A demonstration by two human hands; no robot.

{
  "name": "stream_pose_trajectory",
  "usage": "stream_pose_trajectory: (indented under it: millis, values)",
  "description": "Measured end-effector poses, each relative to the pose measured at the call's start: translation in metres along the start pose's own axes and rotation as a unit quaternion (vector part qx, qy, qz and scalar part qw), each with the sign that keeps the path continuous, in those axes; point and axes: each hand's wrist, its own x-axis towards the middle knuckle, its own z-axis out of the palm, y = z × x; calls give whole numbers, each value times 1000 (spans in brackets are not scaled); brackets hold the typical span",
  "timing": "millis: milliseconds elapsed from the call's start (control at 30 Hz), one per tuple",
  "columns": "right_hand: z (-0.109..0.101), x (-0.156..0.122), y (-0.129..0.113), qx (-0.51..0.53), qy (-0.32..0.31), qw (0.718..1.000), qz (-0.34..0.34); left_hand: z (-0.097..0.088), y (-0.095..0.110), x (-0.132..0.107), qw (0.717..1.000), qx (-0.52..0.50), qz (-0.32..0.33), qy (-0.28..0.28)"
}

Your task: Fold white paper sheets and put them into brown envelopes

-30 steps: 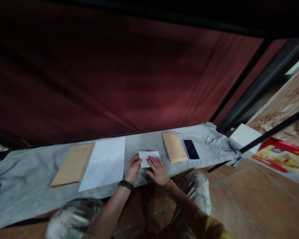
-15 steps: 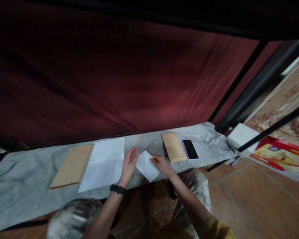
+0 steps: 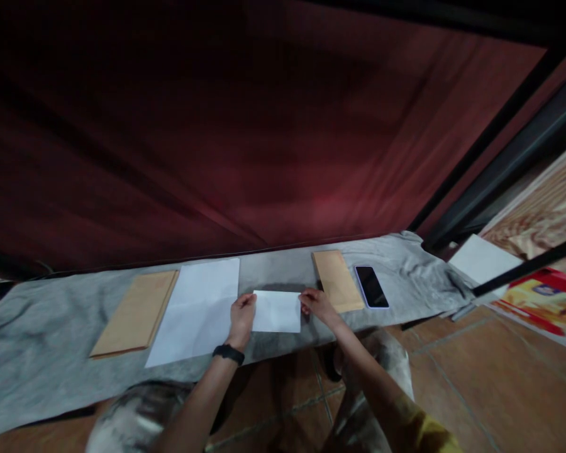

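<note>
A small folded white paper (image 3: 277,311) lies flat on the grey cloth (image 3: 51,358) in front of me. My left hand (image 3: 242,318), with a black band on its wrist, pinches the paper's left edge. At the paper's right edge my right hand (image 3: 314,304) holds it with closed fingers. A larger white sheet (image 3: 197,309) lies just to the left of my left hand. Close to my right hand, on its right, lies a small brown envelope (image 3: 337,289).
A big brown envelope (image 3: 138,312) lies at the left of the white sheet. A black phone (image 3: 371,287) rests beside the small envelope. A dark red curtain (image 3: 217,138) hangs behind. White paper (image 3: 483,259) and a colourful poster (image 3: 547,299) lie on the tiled floor (image 3: 476,377) at right.
The folded paper was lifted and turned between both hands half a second ago. Now it lies flat on the cloth again, wider side across, with one hand at each end.
</note>
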Motion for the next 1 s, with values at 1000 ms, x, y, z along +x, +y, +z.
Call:
stream_pose_trajectory:
  millis: [1000]
  values:
    - [70,0,10,-389,38,895,-215,19,-45,18,997,-26,0,-70]
